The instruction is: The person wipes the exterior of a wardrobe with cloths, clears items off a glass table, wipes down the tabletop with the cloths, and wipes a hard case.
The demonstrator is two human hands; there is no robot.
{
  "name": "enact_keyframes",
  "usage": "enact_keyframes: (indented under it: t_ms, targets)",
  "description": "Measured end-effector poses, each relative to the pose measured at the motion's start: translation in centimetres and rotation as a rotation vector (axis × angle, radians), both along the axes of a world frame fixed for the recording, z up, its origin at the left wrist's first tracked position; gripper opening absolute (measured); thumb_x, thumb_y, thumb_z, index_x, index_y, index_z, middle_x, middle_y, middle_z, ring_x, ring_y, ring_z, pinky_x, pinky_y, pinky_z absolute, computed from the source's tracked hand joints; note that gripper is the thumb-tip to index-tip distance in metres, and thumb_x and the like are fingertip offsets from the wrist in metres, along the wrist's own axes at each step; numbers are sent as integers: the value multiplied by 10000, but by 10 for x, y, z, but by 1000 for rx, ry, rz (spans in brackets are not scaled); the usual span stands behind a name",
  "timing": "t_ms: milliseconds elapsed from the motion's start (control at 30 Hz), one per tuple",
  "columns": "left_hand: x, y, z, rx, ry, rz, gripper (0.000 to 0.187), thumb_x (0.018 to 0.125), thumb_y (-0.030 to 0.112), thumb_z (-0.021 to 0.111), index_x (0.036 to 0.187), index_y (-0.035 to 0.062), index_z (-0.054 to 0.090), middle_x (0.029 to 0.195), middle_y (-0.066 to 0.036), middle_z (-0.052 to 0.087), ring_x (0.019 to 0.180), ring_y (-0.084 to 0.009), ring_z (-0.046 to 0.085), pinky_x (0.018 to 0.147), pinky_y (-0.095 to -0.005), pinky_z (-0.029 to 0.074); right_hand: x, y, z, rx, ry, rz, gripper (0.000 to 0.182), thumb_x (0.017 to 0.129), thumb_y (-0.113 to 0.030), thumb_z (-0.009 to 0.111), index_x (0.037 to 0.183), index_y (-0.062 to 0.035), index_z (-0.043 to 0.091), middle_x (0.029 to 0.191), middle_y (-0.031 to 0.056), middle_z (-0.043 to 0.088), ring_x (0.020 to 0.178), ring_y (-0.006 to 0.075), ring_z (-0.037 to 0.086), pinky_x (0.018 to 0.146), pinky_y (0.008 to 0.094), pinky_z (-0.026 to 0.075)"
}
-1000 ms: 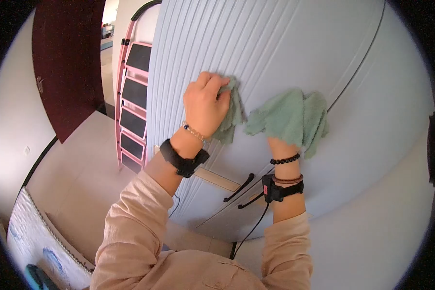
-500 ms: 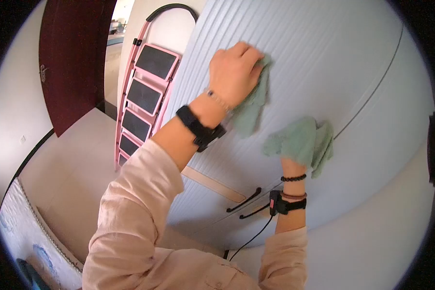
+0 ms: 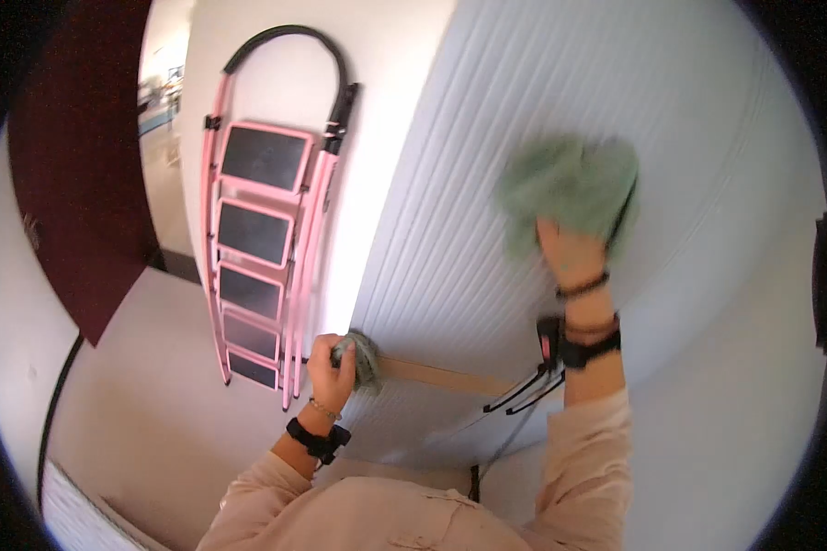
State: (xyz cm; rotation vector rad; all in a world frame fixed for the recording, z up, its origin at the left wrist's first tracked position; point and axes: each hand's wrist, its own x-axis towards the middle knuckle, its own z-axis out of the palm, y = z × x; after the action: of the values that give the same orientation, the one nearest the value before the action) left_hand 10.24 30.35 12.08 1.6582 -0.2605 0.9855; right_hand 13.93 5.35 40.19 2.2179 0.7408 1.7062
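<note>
- Left hand (image 3: 327,367): grip closed around green cloth (image 3: 367,361).
- Right hand (image 3: 572,254): grip hidden by second cloth (image 3: 570,179), openness unclear.
- Red wrist patch (image 3: 547,347): perhaps a label, blurred.

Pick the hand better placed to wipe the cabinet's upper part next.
Probably the right hand: it is higher at the cabinet, its green cloth spread out. The left hand is low, holding a bunched cloth.

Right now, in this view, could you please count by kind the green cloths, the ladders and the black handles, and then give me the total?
Green cloths: 2
Pink ladder: 1
Black handles: 2
Total: 5
</note>
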Motion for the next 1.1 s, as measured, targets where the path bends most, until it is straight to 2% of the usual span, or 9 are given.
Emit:
enact_keyframes:
  t_ms: [167,267,400,467,567,800,900,967,1100]
  targets:
    - [20,30,21,-266,-60,-56,155,842,44,446,991,1,441,898,-89,475,832,-170,446,757,-298,383,0,86,20,528,68,-149,514,864,-468,343,802,-20,589,613,175,568,518,363,549,485,413,455]
    - [20,23,42,-408,-121,-173,234,885,102,412,1093,-6,403,1017,-115,459,889,-187,445,804,-309,372,-11,85,-76,267,43,-45,449,781,-363,532,1114,-64,501,1167,149,481,1068,301,446,896,429,355]
    - [15,15,57,-212,-95,-173,353,909,186,354,1177,-44,353,1147,-150,401,1046,-227,396,909,-332,304,1,46,-237,266,388,-274,552,817,-361,475,1273,-87,327,1308,148,325,1196,298,312,1000,437,223]
    - [24,7,53,-125,-144,-154,381,909,214,325,1177,-55,354,1140,-153,411,1052,-241,393,922,-353,291,-33,26,-220,303,570,-228,509,819,-369,464,1230,-78,391,1262,136,384,1169,303,338,979,446,237]
    - [27,2,53,-82,-142,-127,404,900,224,311,1176,-65,366,1171,-164,408,1086,-264,380,942,-366,271,-69,1,-115,288,174,-645,395,804,-330,483,1110,-81,499,1144,110,482,1054,283,431,864,461,334]
    - [23,-13,54,-275,0,-25,375,909,214,326,1159,-58,388,1132,-169,434,1036,-249,413,884,-348,322,-73,-123,5,1168,314,-379,248,792,-218,473,849,0,577,795,173,566,748,317,524,711,373,426]
    - [23,-17,52,-274,-13,74,361,906,211,376,1155,-51,391,1093,-152,457,958,-225,447,814,-320,367,-87,-105,-25,905,116,-210,227,775,-188,500,881,2,563,827,196,562,828,341,524,748,396,414]
    - [26,-19,47,-267,-16,136,367,899,212,414,1160,-45,392,1084,-165,462,955,-229,451,809,-333,377,-100,-93,-26,187,-24,-338,322,704,-256,570,941,-38,573,978,179,553,940,338,507,840,473,369]
    - [12,-24,55,-312,54,150,386,914,237,388,1182,-40,375,1167,-195,423,1048,-267,421,902,-368,343,-106,-103,37,82,-46,-380,367,696,-235,586,1032,-89,557,1099,144,509,1089,329,428,918,482,324]
